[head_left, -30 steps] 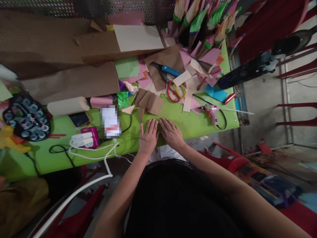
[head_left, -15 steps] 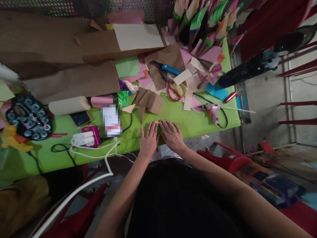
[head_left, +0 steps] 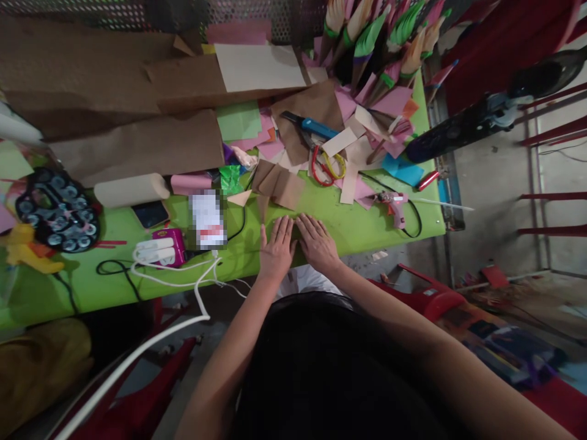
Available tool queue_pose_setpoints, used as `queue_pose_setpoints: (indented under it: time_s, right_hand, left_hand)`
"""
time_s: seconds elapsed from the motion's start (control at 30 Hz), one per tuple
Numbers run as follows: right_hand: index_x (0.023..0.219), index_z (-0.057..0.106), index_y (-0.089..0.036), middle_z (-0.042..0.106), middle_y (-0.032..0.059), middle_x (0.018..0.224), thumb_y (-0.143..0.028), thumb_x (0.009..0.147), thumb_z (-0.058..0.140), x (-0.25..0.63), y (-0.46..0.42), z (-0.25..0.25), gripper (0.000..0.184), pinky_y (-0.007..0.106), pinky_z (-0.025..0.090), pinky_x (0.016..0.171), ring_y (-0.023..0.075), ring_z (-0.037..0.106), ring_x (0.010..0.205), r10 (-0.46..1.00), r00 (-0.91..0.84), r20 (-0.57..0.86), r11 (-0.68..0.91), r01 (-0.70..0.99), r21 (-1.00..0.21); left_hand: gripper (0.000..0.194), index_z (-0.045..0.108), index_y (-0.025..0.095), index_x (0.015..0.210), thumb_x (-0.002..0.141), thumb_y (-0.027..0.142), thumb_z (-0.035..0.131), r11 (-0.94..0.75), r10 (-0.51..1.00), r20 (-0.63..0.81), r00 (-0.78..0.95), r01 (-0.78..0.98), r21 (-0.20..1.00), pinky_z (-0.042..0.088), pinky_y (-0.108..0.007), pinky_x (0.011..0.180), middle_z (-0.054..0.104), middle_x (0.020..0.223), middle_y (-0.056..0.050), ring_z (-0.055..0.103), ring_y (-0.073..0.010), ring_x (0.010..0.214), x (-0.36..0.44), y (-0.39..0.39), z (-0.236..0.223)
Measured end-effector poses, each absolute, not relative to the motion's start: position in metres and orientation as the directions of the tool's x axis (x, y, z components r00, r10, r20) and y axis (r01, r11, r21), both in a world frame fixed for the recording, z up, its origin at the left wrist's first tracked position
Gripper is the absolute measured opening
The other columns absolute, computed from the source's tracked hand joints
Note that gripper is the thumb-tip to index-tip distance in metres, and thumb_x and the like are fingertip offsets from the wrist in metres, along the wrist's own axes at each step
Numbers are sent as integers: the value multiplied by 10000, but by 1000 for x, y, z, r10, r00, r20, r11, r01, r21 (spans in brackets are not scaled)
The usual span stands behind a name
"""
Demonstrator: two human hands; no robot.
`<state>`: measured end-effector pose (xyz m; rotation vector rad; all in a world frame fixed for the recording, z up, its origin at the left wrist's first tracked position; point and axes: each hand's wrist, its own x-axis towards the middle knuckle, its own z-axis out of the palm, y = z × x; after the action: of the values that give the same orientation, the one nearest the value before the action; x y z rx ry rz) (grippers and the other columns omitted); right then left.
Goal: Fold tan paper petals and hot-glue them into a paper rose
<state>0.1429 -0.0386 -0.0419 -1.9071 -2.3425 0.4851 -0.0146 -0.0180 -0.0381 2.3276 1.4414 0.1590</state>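
Observation:
My left hand (head_left: 276,247) and my right hand (head_left: 318,242) lie flat side by side at the near edge of the green table (head_left: 367,226), fingers stretched forward. They press on a green sheet of paper (head_left: 287,215) that nearly matches the table colour; most of it is hidden under my palms. Just beyond my fingertips lie brown paper pieces (head_left: 279,183). Neither hand grips anything.
Scissors with red and yellow handles (head_left: 324,168), a blue cutter (head_left: 312,127) and a pink glue gun (head_left: 393,205) lie to the right. Large brown paper sheets (head_left: 137,146), a cream roll (head_left: 131,189), a phone (head_left: 150,214) and white cables (head_left: 174,269) sit left. Paper flowers (head_left: 380,43) stand behind. Red chairs (head_left: 426,296) flank me.
My hands slid a little forward over the green paper and stay flat. The yellowish edge seen at my fingertips half a second ago is covered now.

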Motion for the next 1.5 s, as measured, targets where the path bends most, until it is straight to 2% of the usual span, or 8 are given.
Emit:
queue_pose_setpoints:
  time_s: [0.23,0.37,0.57,0.7,0.93,1.17,1.5]
  right_hand:
    - [1534,349,-137,397,138,1570,-237,995,396,143,-39,-42,550,483,288,1202,247,346,1466,962,-224,-159,159,927,-340]
    - [1513,379,-110,380,139,1579,-217,988,397,142,-39,-42,537,471,278,1206,244,321,1477,968,-202,-149,141,928,-344]
    - [1513,384,-111,386,141,1575,-216,979,417,141,-44,-43,545,464,258,1217,248,313,1480,961,-229,-152,162,919,-360]
    - [1537,342,-132,373,129,1584,-202,976,400,142,-40,-43,568,480,260,1213,251,311,1482,968,-197,-156,128,920,-370]
    - [1546,324,-137,381,132,1579,-218,980,404,144,-43,-44,578,486,252,1217,253,313,1481,959,-233,-163,155,909,-387]
    - [1572,256,-156,391,128,1575,-204,979,403,141,-43,-46,613,481,274,1207,248,329,1473,966,-214,-148,143,911,-386]
    - [1562,282,-155,379,120,1583,-204,974,400,140,-44,-46,602,477,270,1210,240,311,1483,964,-212,-162,139,916,-376]
  left_hand:
    - [572,244,190,1558,1008,305,347,-391,878,-116,465,835,387,121,-591,1248,375,1585,-92,322,-262,1493,-16,-18,-39]
    - [564,262,192,1555,1008,300,346,-390,883,-94,459,831,396,110,-578,1254,377,1582,-97,323,-261,1493,-16,-17,-40]
    - [565,227,188,1564,1015,295,314,-395,868,-146,475,837,379,91,-568,1258,349,1596,-72,300,-249,1503,-18,-21,-38]
    - [559,259,195,1557,1013,305,322,-379,880,-134,456,844,379,110,-576,1256,344,1600,-71,307,-255,1500,-15,-17,-37]
    - [567,239,197,1563,1008,273,331,-392,871,-139,471,837,382,147,-545,1258,348,1600,-65,295,-245,1505,-17,-21,-39]
    - [557,252,184,1558,1015,285,325,-391,879,-114,464,835,387,142,-551,1259,360,1593,-67,297,-249,1504,-15,-19,-40]
    - [574,219,180,1564,1010,283,330,-401,865,-143,481,834,380,136,-547,1260,330,1606,-65,272,-243,1514,-17,-18,-40]
